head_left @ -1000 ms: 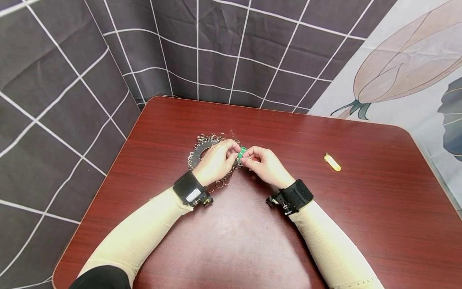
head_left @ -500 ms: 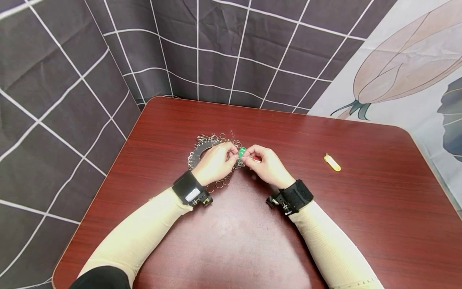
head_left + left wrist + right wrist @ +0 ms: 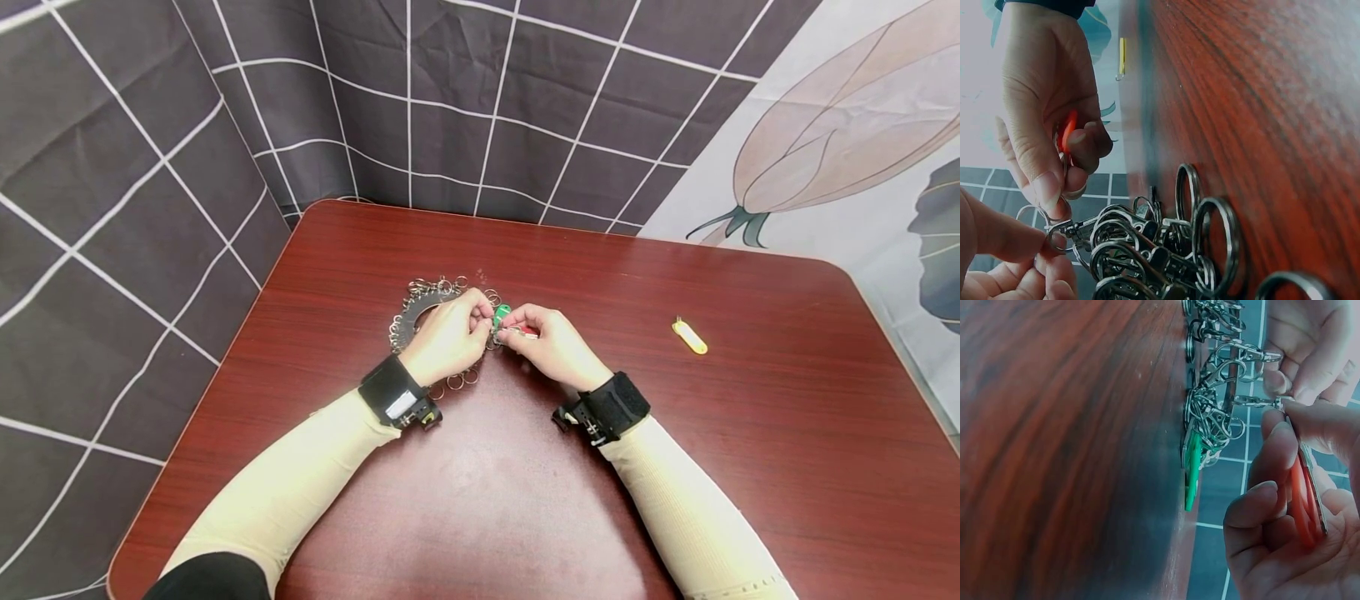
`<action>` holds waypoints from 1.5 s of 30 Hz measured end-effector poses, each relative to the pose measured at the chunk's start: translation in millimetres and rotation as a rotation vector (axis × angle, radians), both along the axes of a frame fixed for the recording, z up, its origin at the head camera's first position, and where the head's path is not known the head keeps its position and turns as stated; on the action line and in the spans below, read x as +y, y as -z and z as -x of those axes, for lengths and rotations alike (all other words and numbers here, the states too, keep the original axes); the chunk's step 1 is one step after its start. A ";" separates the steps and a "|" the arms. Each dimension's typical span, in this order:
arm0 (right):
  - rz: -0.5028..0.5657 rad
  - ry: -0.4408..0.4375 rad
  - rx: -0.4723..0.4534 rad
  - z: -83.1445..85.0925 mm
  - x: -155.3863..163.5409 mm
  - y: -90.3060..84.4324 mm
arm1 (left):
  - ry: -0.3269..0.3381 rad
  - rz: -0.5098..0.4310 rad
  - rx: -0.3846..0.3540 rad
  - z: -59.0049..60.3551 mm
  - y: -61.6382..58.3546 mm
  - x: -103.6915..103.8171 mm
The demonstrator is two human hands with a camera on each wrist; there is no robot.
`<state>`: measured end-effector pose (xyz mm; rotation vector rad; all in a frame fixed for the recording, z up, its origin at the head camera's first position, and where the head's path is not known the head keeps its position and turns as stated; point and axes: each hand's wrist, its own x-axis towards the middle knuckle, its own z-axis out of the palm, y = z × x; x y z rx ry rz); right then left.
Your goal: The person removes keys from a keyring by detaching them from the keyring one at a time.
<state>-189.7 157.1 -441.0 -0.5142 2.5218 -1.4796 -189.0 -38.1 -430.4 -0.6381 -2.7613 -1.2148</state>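
My left hand (image 3: 446,333) and right hand (image 3: 555,342) meet at the right side of a dark ring-shaped holder (image 3: 407,321) hung with several metal swivel clasps and key rings. Thumb and fingers of my left hand pinch one clasp's key ring (image 3: 1055,240). My right hand pinches a thin split ring (image 3: 1025,212) against it, and the red key tag (image 3: 1302,500) lies in its curled fingers. A green key tag (image 3: 1193,472) hangs among the clasps, close by the fingertips in the head view. My left hand covers part of the holder.
A yellow key tag (image 3: 689,337) lies farther right on the reddish-brown table (image 3: 480,500). Behind the table hangs a dark gridded curtain (image 3: 450,108), with a flower-patterned cloth (image 3: 825,167) to the right. More loose key rings (image 3: 455,382) stick out in front of the holder.
Both hands stay nearly in place, with small finger shifts. The right fingertips have tilted slightly, and more of the red key tag shows. The green key tag has shifted slightly.
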 end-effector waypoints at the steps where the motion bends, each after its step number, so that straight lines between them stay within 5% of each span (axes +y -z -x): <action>1: -0.008 -0.004 0.003 0.0 0.0 0.0 | -0.002 -0.003 0.002 0.2 0.2 0.0; 16: 0.040 0.024 0.022 -1.5 -0.5 -1.5 | 0.004 0.019 0.063 3.9 1.2 -1.7; 27: 0.045 0.048 0.142 -2.4 -2.0 -8.9 | 0.012 0.045 0.058 3.4 1.6 -0.2; 33: 0.083 0.068 0.117 -17.3 -11.2 -38.7 | 0.031 0.062 0.008 2.6 1.7 -0.2; 45: 0.119 0.065 0.087 -14.5 -10.5 -36.3 | 0.012 0.032 0.022 3.3 4.5 -0.2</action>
